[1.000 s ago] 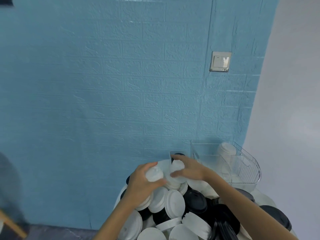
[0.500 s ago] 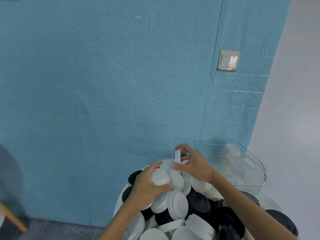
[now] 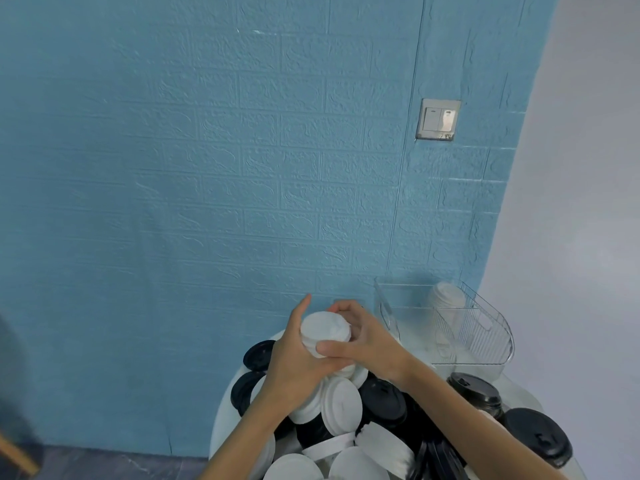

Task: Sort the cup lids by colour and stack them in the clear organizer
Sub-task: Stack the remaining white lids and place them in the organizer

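Note:
A heap of white and black cup lids [image 3: 349, 424] covers the small round white table [image 3: 221, 420] at the bottom of the view. Above the heap I hold a short stack of white lids [image 3: 323, 332] between both hands. My left hand [image 3: 294, 358] cups it from the left and below. My right hand [image 3: 363, 341] presses on it from the right, thumb across the front. The clear organizer [image 3: 485, 344] stands to the right against the blue wall, with a stack of white lids [image 3: 445, 306] upright inside it.
A stack of black lids [image 3: 476, 393] and more black lids [image 3: 538, 434] lie at the right of the table. The blue brick-pattern wall is close behind, with a light switch [image 3: 438, 119] on it. A wooden edge [image 3: 17, 455] shows at the lower left.
My hands have come together: the white lid my right hand held on edge now sits on the stack in my left hand, raised above the heap. The camera has shifted slightly.

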{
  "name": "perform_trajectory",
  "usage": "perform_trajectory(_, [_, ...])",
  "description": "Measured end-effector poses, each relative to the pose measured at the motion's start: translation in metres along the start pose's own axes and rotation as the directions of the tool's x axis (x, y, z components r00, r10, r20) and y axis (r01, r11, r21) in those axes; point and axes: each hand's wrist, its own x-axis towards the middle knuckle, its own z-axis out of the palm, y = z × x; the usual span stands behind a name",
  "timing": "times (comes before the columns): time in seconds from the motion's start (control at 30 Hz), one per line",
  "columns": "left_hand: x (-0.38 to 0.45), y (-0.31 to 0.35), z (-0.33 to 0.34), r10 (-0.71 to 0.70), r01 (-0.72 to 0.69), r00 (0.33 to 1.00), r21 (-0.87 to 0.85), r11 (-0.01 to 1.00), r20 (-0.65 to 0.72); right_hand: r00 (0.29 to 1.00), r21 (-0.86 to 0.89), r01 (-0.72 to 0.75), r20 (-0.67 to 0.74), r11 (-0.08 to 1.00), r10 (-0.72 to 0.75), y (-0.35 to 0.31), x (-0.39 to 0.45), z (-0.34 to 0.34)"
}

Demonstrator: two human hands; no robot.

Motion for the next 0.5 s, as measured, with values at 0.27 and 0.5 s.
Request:
perform_trajectory(0.27, [-0.007, 0.000, 0.003, 0.093, -0.077, 0.990, 0.144, 0.987, -0.103, 0.995, -0.198, -0.097, -0.023, 0.975, 0.095, -0.012, 0.000, 0.002])
perform_trajectory(0.5, [-0.004, -0.006, -0.001, 0.095, -0.077, 0.989, 0.146, 0.986, -0.117, 0.981, -0.027, -0.148, 0.126, 0.989, 0.150, -0.017, -0.005, -0.008])
